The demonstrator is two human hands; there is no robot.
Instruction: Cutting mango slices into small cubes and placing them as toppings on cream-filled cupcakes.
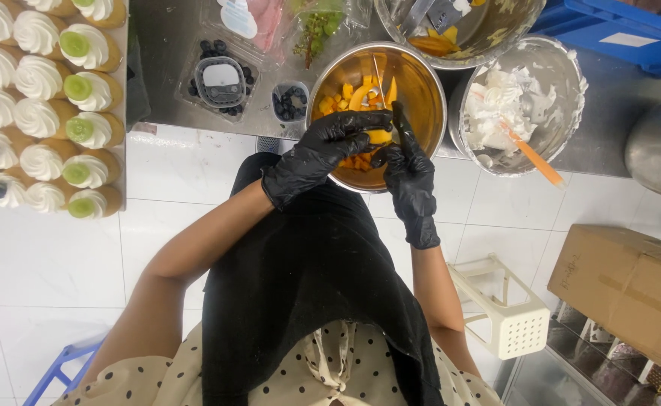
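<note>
Both my hands wear black gloves over a steel bowl point(420, 83) holding several orange fruit cubes. My left hand point(323, 150) curls around a piece of orange fruit point(379, 136) at the bowl's near side. My right hand point(408, 177) grips a small knife whose dark handle points up by the fruit; its blade point(379, 75) reaches thinly across the bowl. The two hands touch at the fruit.
Cream-topped cupcakes point(41, 98) with green slices and blueberries fill a tray at left. Blueberry punnets point(221, 79) sit on the steel counter. A bowl of white cream with an orange spatula point(530, 154) stands right. A white stool point(507, 312) and cardboard box point(627, 282) are on the floor.
</note>
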